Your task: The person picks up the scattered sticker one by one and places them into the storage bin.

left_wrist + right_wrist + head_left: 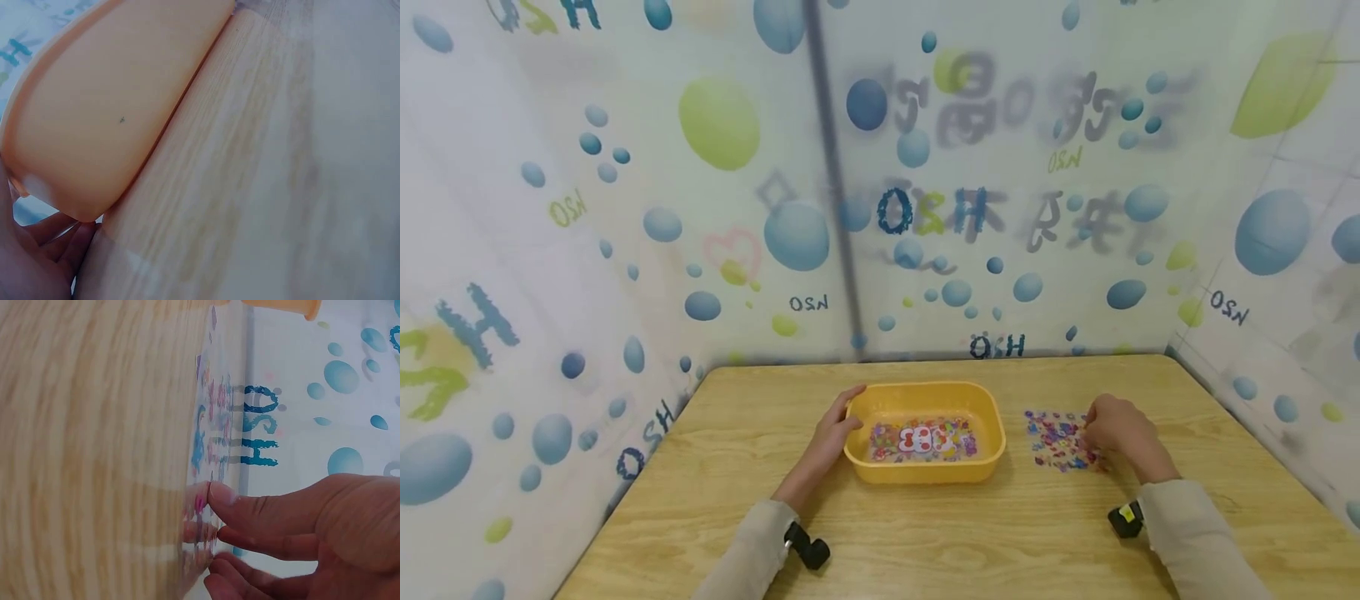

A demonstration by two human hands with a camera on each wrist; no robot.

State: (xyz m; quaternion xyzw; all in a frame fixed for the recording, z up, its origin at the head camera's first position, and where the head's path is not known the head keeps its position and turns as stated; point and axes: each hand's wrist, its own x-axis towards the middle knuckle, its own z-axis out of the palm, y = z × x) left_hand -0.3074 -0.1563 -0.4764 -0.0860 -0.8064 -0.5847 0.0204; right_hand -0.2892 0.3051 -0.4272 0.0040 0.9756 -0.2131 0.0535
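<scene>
A yellow plastic basin (925,474) stands on the table. My left hand (833,432) grips its left end, thumb over the rim and fingers along the outside; the left wrist view shows those fingers (67,240) low against the basin's wall (106,112). Inside the basin lie clear sticker sheets (925,440) with colourful figures, among them a white rabbit-like one. To the right, another clear sticker sheet (1054,442) with small purple, red and blue designs is on the table. My right hand (1122,432) pinches its right edge between thumb (269,509) and fingers.
The light wooden table (737,517) ends at the back against a curtain (925,275) printed with blue and green bubbles and lettering. More of the same printed cloth hangs on both sides. A small black camera (808,550) is strapped to each wrist.
</scene>
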